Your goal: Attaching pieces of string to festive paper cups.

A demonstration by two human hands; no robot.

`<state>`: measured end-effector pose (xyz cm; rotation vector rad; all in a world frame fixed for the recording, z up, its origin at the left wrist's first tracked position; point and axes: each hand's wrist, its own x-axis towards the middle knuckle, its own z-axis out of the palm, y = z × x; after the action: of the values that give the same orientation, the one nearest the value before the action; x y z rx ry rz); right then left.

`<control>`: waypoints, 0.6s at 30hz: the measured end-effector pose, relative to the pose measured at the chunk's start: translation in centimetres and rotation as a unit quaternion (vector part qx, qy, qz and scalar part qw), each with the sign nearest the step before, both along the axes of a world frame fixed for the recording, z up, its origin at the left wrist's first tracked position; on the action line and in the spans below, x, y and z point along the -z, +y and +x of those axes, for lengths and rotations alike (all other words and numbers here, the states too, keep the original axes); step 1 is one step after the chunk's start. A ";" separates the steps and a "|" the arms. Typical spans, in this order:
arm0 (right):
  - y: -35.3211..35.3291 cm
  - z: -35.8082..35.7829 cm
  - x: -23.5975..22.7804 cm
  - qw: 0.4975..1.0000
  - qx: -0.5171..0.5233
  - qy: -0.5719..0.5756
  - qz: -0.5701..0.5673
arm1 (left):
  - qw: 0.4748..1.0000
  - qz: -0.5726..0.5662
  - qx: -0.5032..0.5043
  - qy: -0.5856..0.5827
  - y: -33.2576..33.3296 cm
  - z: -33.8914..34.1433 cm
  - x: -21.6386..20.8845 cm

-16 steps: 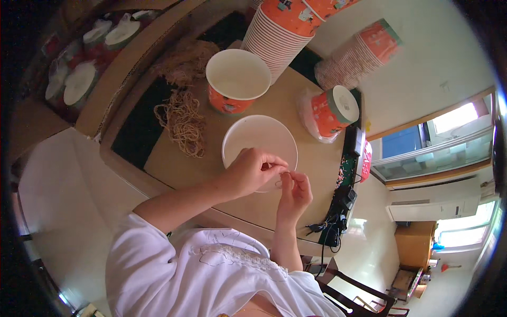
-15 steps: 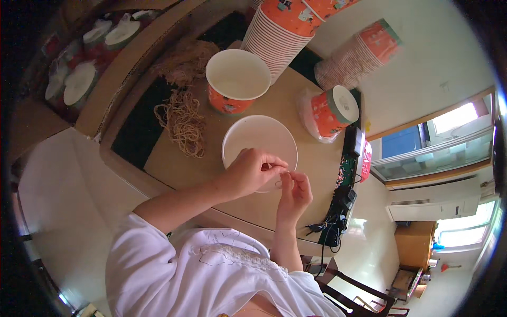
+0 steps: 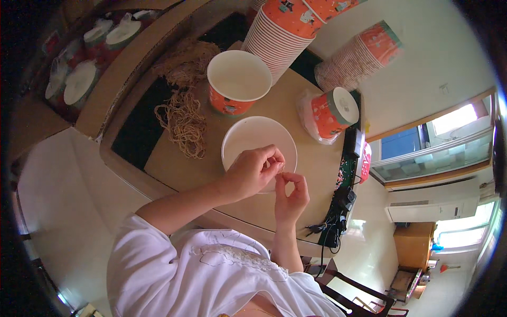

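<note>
Over the near rim of the white lid (image 3: 259, 145), the two hands meet fingertip to fingertip. The left hand (image 3: 253, 171) is curled, thumb and forefinger pinched together on something too small to make out, perhaps a rubber band; the right hand (image 3: 291, 193) stands just beside it, fingers half bent and pinched toward the same spot. Whether the right truly grips anything cannot be told. The lid lies flat on the tan table (image 3: 311, 158), directly beyond the hands and partly under the left one, so the left is the nearer. It is round, with no long axis.

Beyond the lid stands an open orange paper bowl (image 3: 237, 82), white inside, upright. To its left a heap of tan rubber bands (image 3: 182, 119) sprawls across the table edge. To the right, a lidded orange bowl in a clear bag (image 3: 330, 113) lies tilted on its side. Further off rise two nested stacks of orange bowls (image 3: 288, 29), one upright, one leaning. At far left, a carton (image 3: 84, 74) holds more lidded bowls.
</note>
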<state>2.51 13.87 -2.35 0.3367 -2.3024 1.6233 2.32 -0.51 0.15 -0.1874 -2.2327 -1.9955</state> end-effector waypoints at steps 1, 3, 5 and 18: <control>0.0 0.0 0.1 1.000 0.000 0.000 0.000 | 1.000 0.000 0.000 0.000 0.0 0.0 0.0; -0.1 -0.2 0.2 1.000 0.017 0.021 0.016 | 1.000 -0.017 0.003 0.012 -0.1 0.0 -0.1; -0.1 -0.2 0.4 0.999 0.020 0.025 0.015 | 0.999 -0.020 -0.001 0.026 0.0 0.0 0.0; 0.1 -0.3 0.9 0.996 0.025 0.065 0.048 | 0.999 -0.015 -0.010 0.027 0.2 -0.1 -0.3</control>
<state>2.24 13.97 -3.28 0.3921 -2.2769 1.4268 2.24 -0.35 0.41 -0.2186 -2.2246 -1.9241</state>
